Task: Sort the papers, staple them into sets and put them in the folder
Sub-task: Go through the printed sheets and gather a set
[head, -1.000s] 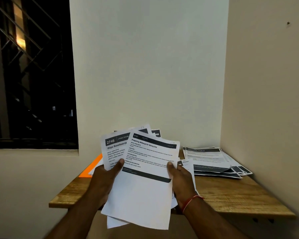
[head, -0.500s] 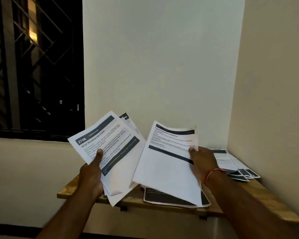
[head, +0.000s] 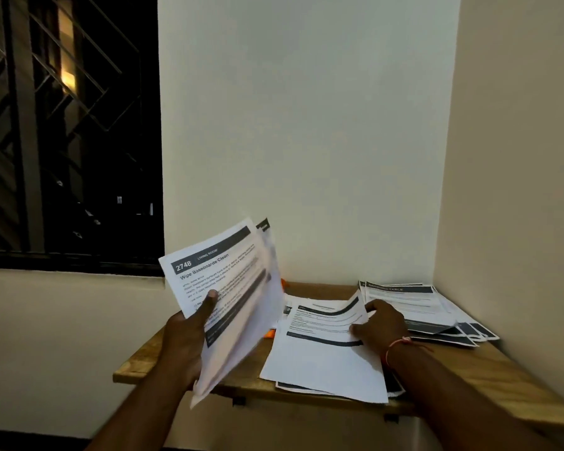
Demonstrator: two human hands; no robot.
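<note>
the front sheet held up in the left hand has a dark band across its top with "2748" in bold white and "living room" in smaller white letters beside it. under the band a black heading reads "wipe baseboards clean". the lines below it are too small to read. on the pile at the far right corner of the wooden shelf, the top page has a dark band whose blurred white heading ends in "table". the loose sheet at the right hand has print too blurred to read.
</note>
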